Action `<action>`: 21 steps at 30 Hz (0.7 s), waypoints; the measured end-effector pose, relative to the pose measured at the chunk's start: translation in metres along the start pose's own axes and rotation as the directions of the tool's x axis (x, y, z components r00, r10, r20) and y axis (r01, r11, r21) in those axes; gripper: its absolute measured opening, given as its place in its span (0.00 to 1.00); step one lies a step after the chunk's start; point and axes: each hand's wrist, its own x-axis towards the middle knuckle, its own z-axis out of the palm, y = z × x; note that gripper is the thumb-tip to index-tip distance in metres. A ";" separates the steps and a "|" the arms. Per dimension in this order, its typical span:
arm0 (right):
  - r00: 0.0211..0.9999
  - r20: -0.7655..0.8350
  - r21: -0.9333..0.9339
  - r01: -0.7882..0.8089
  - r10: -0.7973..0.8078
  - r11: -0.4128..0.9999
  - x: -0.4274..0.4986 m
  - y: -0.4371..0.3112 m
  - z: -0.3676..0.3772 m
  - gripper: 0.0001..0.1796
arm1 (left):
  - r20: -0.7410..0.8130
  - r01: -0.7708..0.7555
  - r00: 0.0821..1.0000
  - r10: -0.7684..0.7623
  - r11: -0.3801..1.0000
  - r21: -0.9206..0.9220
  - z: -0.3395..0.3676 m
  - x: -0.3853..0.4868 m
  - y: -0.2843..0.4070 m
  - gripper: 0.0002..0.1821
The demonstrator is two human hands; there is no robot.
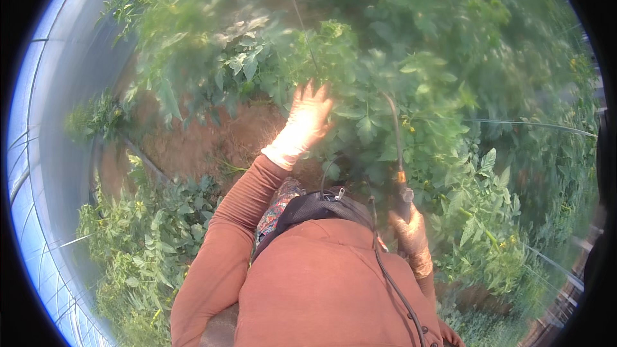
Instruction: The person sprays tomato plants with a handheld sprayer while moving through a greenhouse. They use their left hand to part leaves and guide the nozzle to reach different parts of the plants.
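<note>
My left hand (308, 113), in a thin pale glove, reaches forward with its fingers spread. Its fingertips are at the leafy top of a tomato plant (332, 50), near a thin line (303, 29) that slants down to it; whether they touch is blurred. On the right, my gloved right hand (410, 233) grips the dark handle of a hand-held wand (399, 149). The wand has a brass-coloured collar, and its thin curved tube points forward among leaves and small yellow flowers (409, 125). A dark cable (390, 274) runs down the front of my brown shirt.
A dark waist bag (318, 207) is at my front. Bare soil (212, 140) shows left of my left hand. More tomato plants (144, 246) stand on both sides. Taut strings (530, 125) cross at the right. A film greenhouse wall (62, 154) curves along the left.
</note>
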 end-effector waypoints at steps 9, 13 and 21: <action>0.990 0.135 -0.049 0.041 -0.034 0.998 0.057 -0.037 0.044 0.31 | 0.025 -0.259 0.966 0.258 0.962 0.083 0.003 -0.035 -0.064 0.23; 0.984 0.175 -0.144 -0.011 0.036 0.990 0.048 -0.045 0.047 0.31 | 0.036 -0.334 0.942 0.332 0.938 0.096 -0.001 -0.032 -0.080 0.17; 0.980 0.188 -0.049 0.082 -0.072 0.995 0.049 -0.053 0.051 0.30 | 0.193 -0.392 0.904 0.381 0.920 0.023 -0.008 -0.026 -0.097 0.19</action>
